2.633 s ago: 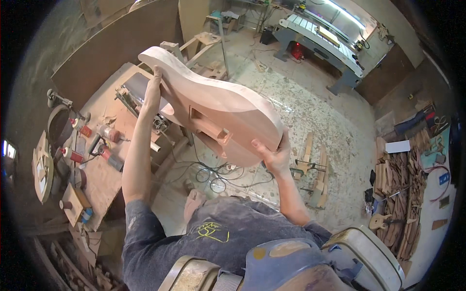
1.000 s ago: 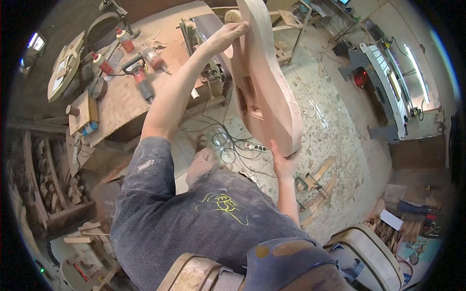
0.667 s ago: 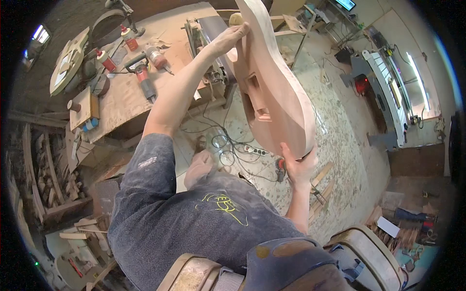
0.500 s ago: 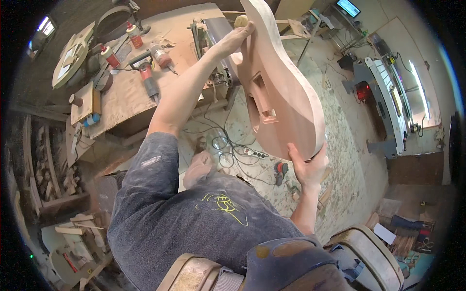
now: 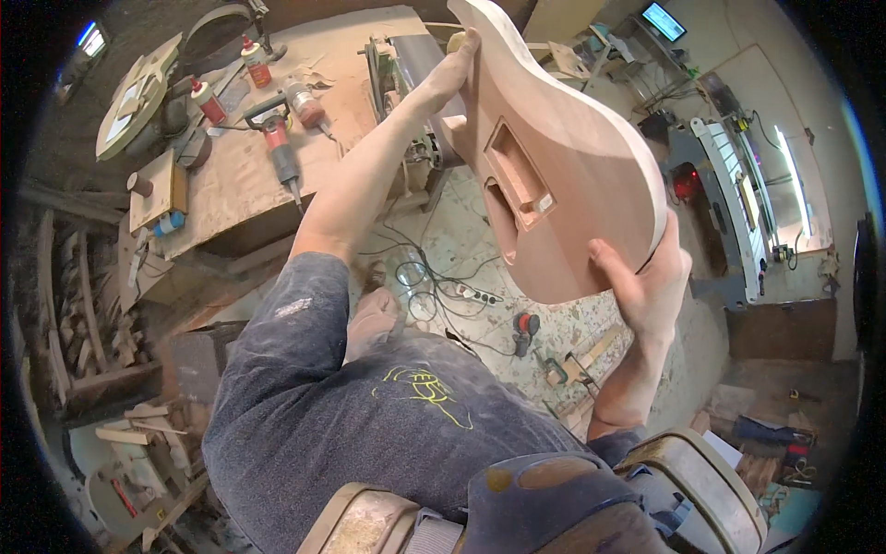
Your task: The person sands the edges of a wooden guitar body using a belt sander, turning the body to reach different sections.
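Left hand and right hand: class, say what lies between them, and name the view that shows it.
The head view shows the guitar body between them: the left hand holds its upper end, the right hand its lower edge.

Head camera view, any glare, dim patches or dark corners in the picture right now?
Head view: glare whitens the light strip at right, with a bluish fringe near that rim; head view: black corners frame the fisheye image, and the wood rack at left looks dim; head view: the wooden guitar body has a bright edge and a darker flat face.
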Demonstrator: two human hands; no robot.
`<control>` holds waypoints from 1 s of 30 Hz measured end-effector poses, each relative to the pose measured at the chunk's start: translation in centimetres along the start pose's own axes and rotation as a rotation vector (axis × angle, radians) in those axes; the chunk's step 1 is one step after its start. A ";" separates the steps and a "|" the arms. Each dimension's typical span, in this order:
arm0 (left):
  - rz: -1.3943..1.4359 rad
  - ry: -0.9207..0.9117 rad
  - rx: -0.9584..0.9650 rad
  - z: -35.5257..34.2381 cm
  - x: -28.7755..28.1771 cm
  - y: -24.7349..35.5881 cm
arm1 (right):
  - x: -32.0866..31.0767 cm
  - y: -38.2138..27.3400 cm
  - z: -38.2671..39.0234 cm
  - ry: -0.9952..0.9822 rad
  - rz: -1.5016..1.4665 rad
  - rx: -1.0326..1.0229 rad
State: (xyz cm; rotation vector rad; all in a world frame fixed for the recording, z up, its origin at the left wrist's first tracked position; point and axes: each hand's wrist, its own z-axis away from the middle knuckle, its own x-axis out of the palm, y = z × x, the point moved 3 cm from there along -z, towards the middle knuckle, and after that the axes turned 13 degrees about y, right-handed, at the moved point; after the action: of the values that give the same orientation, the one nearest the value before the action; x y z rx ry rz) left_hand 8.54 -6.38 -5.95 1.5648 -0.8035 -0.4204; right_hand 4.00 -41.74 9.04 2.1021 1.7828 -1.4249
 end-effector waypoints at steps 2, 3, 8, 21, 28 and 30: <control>0.070 0.015 -0.046 -0.3 -0.5 -0.2 | -0.1 -0.7 -1.9 -0.030 -0.006 0.008; 0.075 0.009 -0.046 -0.4 -0.1 -0.2 | -0.4 -1.2 -2.8 -0.041 -0.006 -0.040; 0.149 0.115 -0.132 -1.2 -0.8 -0.9 | -0.6 -3.3 -8.2 -0.154 0.049 -0.170; 0.269 0.092 -0.306 -4.9 -3.1 -3.6 | 3.2 -10.1 -19.6 -0.424 0.104 -0.146; 0.393 0.115 -0.406 -6.4 -3.3 -5.8 | 5.6 -10.6 -25.2 -0.459 0.263 -0.159; 0.437 0.098 -0.422 -6.4 -3.4 -5.8 | 6.9 -9.7 -26.7 -0.436 0.248 -0.114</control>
State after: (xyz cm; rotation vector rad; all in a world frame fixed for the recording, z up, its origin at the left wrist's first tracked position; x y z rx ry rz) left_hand 11.98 0.55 -11.14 0.9769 -0.8865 -0.1741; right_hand 11.76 -18.41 24.93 1.7144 1.3546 -1.5227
